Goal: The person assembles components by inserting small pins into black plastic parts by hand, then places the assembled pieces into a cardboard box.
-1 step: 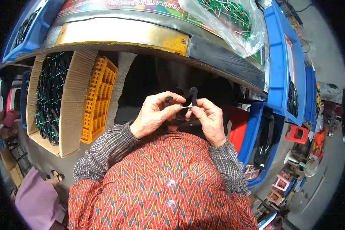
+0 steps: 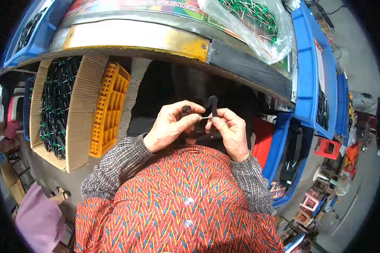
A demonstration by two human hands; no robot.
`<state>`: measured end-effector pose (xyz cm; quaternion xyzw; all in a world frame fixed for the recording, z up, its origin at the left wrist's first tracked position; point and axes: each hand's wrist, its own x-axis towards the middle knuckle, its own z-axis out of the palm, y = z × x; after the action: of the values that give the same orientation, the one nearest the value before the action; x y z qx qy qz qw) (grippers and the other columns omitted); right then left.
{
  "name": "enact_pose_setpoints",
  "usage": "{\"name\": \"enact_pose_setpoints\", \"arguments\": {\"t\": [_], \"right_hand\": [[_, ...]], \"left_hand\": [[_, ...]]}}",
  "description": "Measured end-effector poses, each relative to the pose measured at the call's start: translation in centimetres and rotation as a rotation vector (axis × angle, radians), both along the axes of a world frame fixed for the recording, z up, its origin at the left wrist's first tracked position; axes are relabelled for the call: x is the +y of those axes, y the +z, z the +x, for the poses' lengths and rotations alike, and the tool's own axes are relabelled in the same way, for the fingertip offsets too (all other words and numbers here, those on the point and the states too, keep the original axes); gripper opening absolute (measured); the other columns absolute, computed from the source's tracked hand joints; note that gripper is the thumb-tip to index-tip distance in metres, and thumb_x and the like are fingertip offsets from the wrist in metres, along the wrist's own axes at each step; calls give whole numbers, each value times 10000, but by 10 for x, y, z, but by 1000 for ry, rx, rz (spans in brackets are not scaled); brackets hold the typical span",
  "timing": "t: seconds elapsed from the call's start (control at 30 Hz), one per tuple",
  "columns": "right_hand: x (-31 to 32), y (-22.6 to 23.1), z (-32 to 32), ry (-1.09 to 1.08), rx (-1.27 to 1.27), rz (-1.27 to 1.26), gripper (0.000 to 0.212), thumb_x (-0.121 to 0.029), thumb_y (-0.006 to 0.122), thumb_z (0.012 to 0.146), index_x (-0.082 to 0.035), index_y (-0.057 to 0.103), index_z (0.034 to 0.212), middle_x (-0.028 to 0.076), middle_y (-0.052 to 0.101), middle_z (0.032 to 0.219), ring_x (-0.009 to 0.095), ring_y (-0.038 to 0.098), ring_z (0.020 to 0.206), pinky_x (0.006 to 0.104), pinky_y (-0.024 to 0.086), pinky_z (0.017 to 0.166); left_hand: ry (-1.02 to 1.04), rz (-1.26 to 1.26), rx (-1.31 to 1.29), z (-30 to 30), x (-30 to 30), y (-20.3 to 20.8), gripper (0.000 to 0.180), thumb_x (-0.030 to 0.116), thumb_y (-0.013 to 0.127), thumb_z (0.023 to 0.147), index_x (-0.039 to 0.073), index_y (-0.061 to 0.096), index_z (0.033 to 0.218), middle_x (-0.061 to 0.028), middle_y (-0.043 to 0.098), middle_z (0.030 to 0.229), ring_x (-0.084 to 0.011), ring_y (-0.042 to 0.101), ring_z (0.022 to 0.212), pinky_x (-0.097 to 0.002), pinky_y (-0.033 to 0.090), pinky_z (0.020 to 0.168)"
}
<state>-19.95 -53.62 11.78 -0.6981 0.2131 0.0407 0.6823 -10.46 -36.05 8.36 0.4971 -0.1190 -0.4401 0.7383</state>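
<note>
Concrete floor (image 2: 346, 223) runs down the right of the frame, and across the top I see a workbench (image 2: 135, 36) with a pale metal strip along its curved front edge. Just below that edge, near the centre, 2 bare hands work close together. I see the left hand (image 2: 169, 126) with thumb and forefinger pinched on a thin pale stick (image 2: 205, 118), its other fingers curled beside a small dark piece (image 2: 185, 109); I can't tell how firmly that piece is gripped. The right hand (image 2: 230, 133) is nearly closed, thumb against fingers on a dark strip (image 2: 213, 106) that stands up above the fingertips. The stick bridges the gap between the hands, its right end meeting the strip's lower part, where fingertips hide the join from me.

Left of the hands stand a yellow crate (image 2: 109, 109) and a cardboard box (image 2: 78, 122) packed with black, green and white pieces. At right are a red panel (image 2: 262, 141) and a blue bin (image 2: 275, 147) holding black items. A clear bag (image 2: 278, 52) of green-and-white pieces lies on the bench, upper right.
</note>
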Motion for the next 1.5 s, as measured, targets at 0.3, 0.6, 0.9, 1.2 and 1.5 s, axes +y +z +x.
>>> {"name": "enact_pose_setpoints", "arguments": {"t": [0.3,0.6,0.9,1.2,1.5], "right_hand": [[6,-2,9,8,-43,-13,177,-131,603,939,23,626,1023,7,621,754,54,561,667,206,463,611],[14,-1,15,-29,-77,41,188,-117,609,933,23,635,1057,-5,614,765,49,562,674,201,469,611],[20,-4,14,-18,-68,31,198,-131,619,929,2,640,1075,-18,608,771,42,558,663,187,472,597],[19,6,29,-14,-28,53,199,-115,575,951,14,620,1095,-7,589,751,42,537,610,182,450,542],[44,1,33,-86,-119,-10,206,-69,529,946,44,540,1118,8,533,700,58,448,541,195,362,456]], "left_hand": [[63,-183,142,0,4,-8,290,140,520,979,9,572,1233,-76,605,1189,-127,607,1004,-260,543,802],[64,-223,110,6,11,-4,398,177,506,983,-19,473,1327,-121,559,1265,-206,553,1161,-361,462,990],[93,-127,-36,9,18,12,467,109,553,953,11,420,1389,-107,540,1294,-185,534,1186,-320,419,1020],[57,-316,53,17,17,2,497,111,547,954,3,379,1409,-126,483,1387,-230,470,1280,-383,376,1073],[60,-374,24,16,22,-10,550,185,575,941,-1,373,1417,-116,539,1296,-190,513,1181,-341,461,953]]}}
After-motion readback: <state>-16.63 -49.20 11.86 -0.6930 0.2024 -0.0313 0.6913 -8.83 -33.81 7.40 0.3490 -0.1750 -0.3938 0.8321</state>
